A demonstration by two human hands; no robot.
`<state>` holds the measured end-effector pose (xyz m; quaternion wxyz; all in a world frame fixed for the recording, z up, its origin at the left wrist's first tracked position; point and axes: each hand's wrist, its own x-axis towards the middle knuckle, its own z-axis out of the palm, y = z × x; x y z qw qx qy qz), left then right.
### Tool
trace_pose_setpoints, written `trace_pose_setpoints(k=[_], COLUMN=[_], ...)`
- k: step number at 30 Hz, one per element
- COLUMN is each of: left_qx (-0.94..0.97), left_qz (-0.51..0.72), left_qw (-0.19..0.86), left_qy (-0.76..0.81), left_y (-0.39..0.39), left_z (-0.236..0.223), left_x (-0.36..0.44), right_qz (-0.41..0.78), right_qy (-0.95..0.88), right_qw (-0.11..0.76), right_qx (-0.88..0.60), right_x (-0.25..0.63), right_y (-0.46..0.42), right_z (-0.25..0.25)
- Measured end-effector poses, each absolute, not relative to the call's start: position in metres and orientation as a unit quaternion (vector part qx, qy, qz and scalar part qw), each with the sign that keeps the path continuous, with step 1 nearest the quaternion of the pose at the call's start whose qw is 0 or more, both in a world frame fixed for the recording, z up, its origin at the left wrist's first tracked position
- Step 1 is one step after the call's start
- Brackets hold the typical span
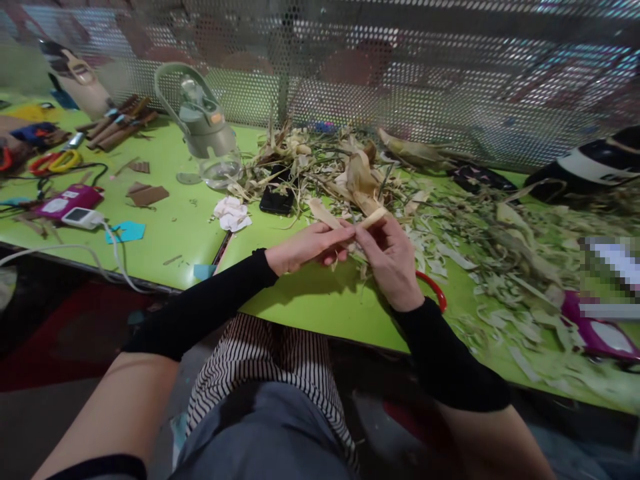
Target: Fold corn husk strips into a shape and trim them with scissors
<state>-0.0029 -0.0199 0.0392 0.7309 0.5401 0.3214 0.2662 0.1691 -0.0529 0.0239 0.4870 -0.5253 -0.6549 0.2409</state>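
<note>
Above the green table (310, 303) my two hands meet over pieces of pale dried corn husk. My left hand (317, 243) is closed, and a flat strip of husk (324, 215) sticks up from its fingertips. My right hand (393, 257) is pinched round a rolled husk (373, 218) that points up and to the right. The fingertips of both hands touch or nearly touch, so where the strips join is hidden. A red handle (433, 290), perhaps of scissors, shows beside my right wrist. Just behind my hands lies a heap of dry husks (360, 177).
A clear bottle with a grey-green lid (207, 133) stands behind crumpled tissue (233, 213) and a black phone (277, 199). Husk shavings (500, 293) cover the right side. Purple devices (67, 203) with cables, scissors (55, 162) and brown rolls (117, 123) lie left. A perforated metal screen (350, 73) borders the back.
</note>
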Motion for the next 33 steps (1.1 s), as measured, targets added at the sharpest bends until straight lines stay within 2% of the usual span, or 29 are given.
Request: trace_pose_setpoints(k=[3,7,9,11,13,15,23,28,31,33], left_qx=[0.538,0.545,0.536,0.525,0.541,0.573,0.590,0.642,0.685,0.696], left_qz=[0.260,0.236,0.255,0.287,0.305,0.305,0.326,0.274,0.223,0.225], left_qw=[0.729,0.733,0.732,0.722,0.701,0.672,0.641,0.629,0.613,0.602], left_qy=[0.333,0.332,0.335,0.347,0.352,0.356,0.367,0.342,0.325,0.320], left_y=[-0.022,-0.023,-0.021,-0.019,-0.017,-0.014,-0.006,-0.013,-0.019,-0.021], left_z=[0.042,0.041,0.038,0.036,0.035,0.036,0.039,0.038,0.036,0.033], left_x=[-0.001,0.001,0.001,0.000,-0.002,-0.006,-0.018,-0.013,-0.005,-0.002], right_qz=[0.330,0.365,0.373,0.378,0.376,0.377,0.349,0.210,0.242,0.274], right_qy=[-0.611,-0.566,-0.579,-0.621,-0.656,-0.665,-0.672,-0.719,-0.720,-0.692], right_qw=[0.511,0.530,0.503,0.434,0.375,0.361,0.365,0.344,0.361,0.401], right_qx=[-0.506,-0.516,-0.522,-0.532,-0.537,-0.535,-0.542,-0.567,-0.541,-0.534], right_x=[0.168,0.171,0.176,0.181,0.185,0.188,0.205,0.200,0.190,0.184], right_y=[-0.050,-0.045,-0.043,-0.043,-0.045,-0.048,-0.057,-0.048,-0.046,-0.049], right_z=[0.022,0.023,0.025,0.028,0.032,0.036,0.054,0.047,0.039,0.037])
